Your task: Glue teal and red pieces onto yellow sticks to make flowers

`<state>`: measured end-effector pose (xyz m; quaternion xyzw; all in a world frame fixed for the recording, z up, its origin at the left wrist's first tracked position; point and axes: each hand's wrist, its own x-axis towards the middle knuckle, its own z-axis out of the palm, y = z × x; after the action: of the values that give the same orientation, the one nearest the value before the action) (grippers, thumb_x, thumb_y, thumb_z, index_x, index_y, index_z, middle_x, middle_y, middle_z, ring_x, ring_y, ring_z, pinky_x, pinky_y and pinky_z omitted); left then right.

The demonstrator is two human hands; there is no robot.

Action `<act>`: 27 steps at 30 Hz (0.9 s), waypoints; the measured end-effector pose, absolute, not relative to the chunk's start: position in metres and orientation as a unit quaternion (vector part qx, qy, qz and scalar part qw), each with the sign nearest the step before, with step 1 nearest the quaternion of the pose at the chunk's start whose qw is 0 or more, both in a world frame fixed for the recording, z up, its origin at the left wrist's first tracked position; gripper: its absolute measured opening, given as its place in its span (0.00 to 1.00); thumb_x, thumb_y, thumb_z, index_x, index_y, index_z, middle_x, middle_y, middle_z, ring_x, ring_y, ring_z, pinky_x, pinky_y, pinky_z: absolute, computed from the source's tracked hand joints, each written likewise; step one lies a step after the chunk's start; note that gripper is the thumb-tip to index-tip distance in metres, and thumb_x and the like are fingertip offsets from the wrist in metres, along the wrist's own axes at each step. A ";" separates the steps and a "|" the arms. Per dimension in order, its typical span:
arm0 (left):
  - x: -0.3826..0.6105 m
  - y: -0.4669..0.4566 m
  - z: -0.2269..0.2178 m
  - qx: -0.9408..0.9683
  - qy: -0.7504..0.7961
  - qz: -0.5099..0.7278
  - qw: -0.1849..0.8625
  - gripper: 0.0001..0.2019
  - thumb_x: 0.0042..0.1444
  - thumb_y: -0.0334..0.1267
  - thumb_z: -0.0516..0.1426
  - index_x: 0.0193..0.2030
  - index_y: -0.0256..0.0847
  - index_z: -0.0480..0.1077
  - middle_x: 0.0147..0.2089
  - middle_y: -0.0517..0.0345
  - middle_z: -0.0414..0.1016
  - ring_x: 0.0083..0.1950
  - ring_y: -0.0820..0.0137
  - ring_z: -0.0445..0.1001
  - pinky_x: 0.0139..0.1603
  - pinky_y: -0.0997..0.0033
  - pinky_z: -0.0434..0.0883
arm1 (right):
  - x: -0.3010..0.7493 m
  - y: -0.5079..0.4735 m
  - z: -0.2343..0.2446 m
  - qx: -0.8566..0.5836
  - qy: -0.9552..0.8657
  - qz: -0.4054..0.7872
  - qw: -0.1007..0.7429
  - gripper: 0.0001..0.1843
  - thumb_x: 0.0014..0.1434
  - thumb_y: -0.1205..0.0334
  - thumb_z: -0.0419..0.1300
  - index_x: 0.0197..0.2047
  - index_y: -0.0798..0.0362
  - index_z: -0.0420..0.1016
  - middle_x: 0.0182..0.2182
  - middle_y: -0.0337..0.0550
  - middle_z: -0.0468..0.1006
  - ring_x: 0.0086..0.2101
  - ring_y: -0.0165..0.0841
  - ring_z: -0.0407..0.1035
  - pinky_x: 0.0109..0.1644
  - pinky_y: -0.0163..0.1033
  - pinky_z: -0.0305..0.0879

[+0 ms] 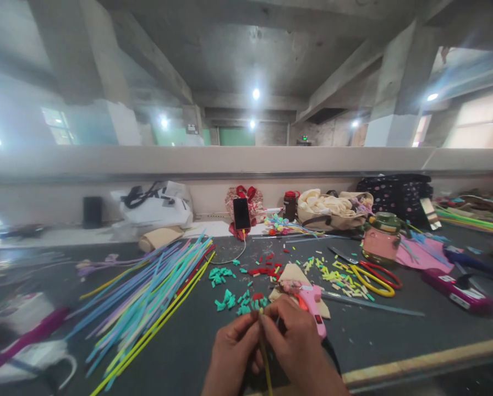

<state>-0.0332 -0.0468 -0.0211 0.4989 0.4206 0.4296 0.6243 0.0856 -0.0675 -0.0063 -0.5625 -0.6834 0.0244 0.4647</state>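
My left hand [234, 349] and my right hand [298, 338] meet at the front middle of the dark table, thumbs and fingertips pinched together. Between them is a thin yellow pipe cleaner [266, 360], its upper end at my fingertips and its lower part hanging down between my palms. Fine detail at its tip is covered by my fingers. Just behind my right hand lies a pink glue gun [311, 300] on a piece of tan cardboard [291, 273]. Small green pieces [225, 300] and red pieces [267, 270] are scattered beyond my fingertips.
A bundle of coloured pipe cleaners [147, 308] lies to the left. Short yellow pieces [333, 275], yellow-handled scissors [372, 280], a jar [381, 245] and a magenta tool [456, 289] are to the right. A phone [241, 213] stands at the back, cable attached.
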 end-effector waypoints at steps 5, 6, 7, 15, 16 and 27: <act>-0.032 -0.048 -0.021 0.495 0.428 0.445 0.612 0.19 0.41 0.47 0.58 0.35 0.33 0.73 0.11 0.65 0.64 0.13 0.79 0.59 0.14 0.82 0.56 | 0.083 -0.066 -0.011 -0.563 -0.667 0.038 0.486 0.08 0.51 0.65 0.55 0.22 0.52 0.65 0.21 0.35 0.70 0.24 0.27 0.64 0.28 0.31 0.53; -0.032 -0.049 -0.021 0.493 0.429 0.448 0.611 0.18 0.41 0.47 0.58 0.35 0.33 0.73 0.11 0.65 0.64 0.13 0.79 0.59 0.14 0.82 0.56 | 0.083 -0.066 -0.011 -0.562 -0.665 0.036 0.491 0.07 0.51 0.65 0.55 0.22 0.52 0.66 0.20 0.35 0.70 0.24 0.27 0.64 0.27 0.31 0.53; -0.031 -0.049 -0.020 0.491 0.429 0.449 0.611 0.18 0.41 0.47 0.58 0.34 0.33 0.73 0.11 0.65 0.64 0.13 0.79 0.59 0.14 0.82 0.56 | 0.082 -0.066 -0.012 -0.561 -0.663 0.032 0.495 0.07 0.51 0.65 0.55 0.22 0.52 0.66 0.20 0.35 0.70 0.24 0.27 0.65 0.27 0.31 0.53; -0.030 -0.054 -0.015 0.491 0.427 0.461 0.604 0.12 0.42 0.43 0.58 0.29 0.35 0.72 0.11 0.68 0.61 0.13 0.80 0.58 0.14 0.83 0.54 | 0.081 -0.065 -0.015 -0.544 -0.668 -0.019 0.508 0.07 0.52 0.64 0.55 0.23 0.51 0.67 0.20 0.35 0.71 0.23 0.27 0.65 0.27 0.31 0.52; -0.030 -0.055 -0.015 0.488 0.429 0.459 0.606 0.12 0.42 0.43 0.58 0.29 0.35 0.72 0.11 0.68 0.61 0.13 0.80 0.58 0.14 0.83 0.54 | 0.081 -0.065 -0.016 -0.540 -0.671 -0.024 0.508 0.07 0.52 0.64 0.54 0.24 0.51 0.67 0.21 0.35 0.71 0.23 0.27 0.65 0.27 0.32 0.52; -0.031 -0.055 -0.016 0.466 0.431 0.476 0.609 0.13 0.42 0.47 0.58 0.23 0.36 0.68 0.12 0.66 0.63 0.12 0.80 0.58 0.13 0.83 0.55 | 0.090 -0.072 -0.008 -0.503 -0.678 0.040 0.534 0.07 0.54 0.67 0.52 0.26 0.53 0.68 0.23 0.38 0.71 0.26 0.27 0.66 0.30 0.31 0.57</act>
<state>-0.0310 -0.0546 -0.0157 0.4658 0.4310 0.4757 0.6091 0.0897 -0.0723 -0.0083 -0.5035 -0.6783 0.0405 0.5337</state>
